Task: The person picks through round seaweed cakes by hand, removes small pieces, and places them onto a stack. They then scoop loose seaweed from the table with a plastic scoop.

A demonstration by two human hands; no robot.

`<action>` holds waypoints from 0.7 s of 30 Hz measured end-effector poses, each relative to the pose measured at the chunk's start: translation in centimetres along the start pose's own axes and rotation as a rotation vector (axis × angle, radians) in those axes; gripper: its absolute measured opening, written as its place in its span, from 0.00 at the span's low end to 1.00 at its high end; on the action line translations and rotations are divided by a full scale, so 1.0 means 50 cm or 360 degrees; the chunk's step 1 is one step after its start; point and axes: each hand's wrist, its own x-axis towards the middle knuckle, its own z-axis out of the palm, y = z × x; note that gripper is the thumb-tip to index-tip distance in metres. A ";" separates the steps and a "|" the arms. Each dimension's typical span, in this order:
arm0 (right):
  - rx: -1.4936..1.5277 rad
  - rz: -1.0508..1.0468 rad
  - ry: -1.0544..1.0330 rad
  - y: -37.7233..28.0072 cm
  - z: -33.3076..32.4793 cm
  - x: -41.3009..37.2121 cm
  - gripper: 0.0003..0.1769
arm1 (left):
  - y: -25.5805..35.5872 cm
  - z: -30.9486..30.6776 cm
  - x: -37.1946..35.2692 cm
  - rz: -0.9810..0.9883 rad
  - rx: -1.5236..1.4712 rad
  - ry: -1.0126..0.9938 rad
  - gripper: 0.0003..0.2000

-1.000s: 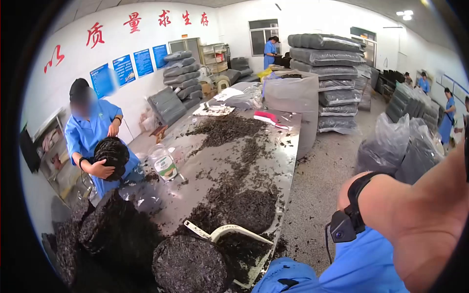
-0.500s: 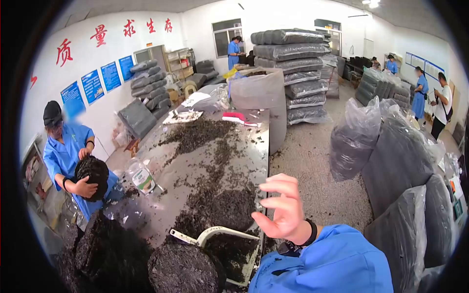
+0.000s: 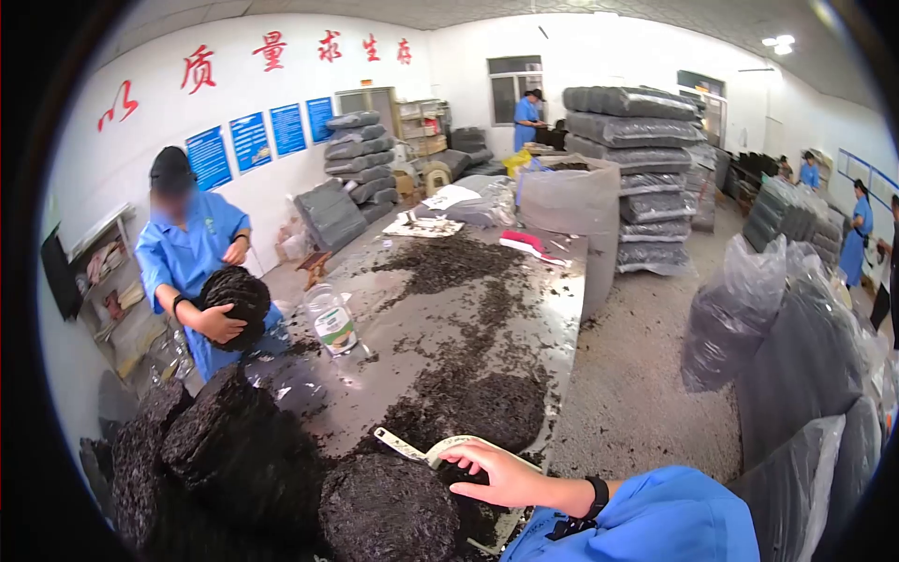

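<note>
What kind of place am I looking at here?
Most likely a tea-processing workshop, though the leaf type is a guess: a long steel table strewn with dark loose leaves, round dark pressed cakes at its near end, and grey filled sacks piled high behind.

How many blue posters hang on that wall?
4, side by side on the left wall: one poster beside the co-worker's cap, the next, a third, and the last nearest the stacked sacks. More may be hidden.
</note>
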 end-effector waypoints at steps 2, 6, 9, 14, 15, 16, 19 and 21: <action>-0.0004 0.0031 -0.0033 0.010 0.027 0.003 0.30 | -0.005 -0.011 0.000 -0.0029 -0.0012 0.0025 0.34; -0.0130 0.0228 -0.0282 0.013 0.046 0.012 0.40 | 0.004 -0.021 -0.003 -0.0169 -0.0141 0.0068 0.34; -0.0133 0.0211 -0.0203 0.015 0.053 0.013 0.43 | 0.028 -0.007 -0.016 0.0005 -0.0053 0.0004 0.29; -0.0039 0.0198 -0.0109 0.050 0.062 0.013 0.42 | -0.005 -0.033 0.007 0.0127 0.0091 -0.0072 0.32; -0.0043 0.0232 -0.0096 0.044 0.061 0.013 0.43 | 0.001 -0.025 0.008 0.0163 0.0220 -0.0076 0.30; -0.0050 0.0269 -0.0089 0.037 0.059 0.014 0.43 | 0.005 -0.013 0.015 0.0122 0.0128 -0.0057 0.30; -0.0242 0.0008 0.0110 0.062 0.070 0.016 0.41 | -0.039 -0.001 0.028 0.0036 -0.0250 -0.0055 0.30; -0.0041 0.0108 0.0155 0.071 0.072 0.026 0.37 | -0.056 -0.009 0.035 -0.0043 -0.0508 0.0002 0.30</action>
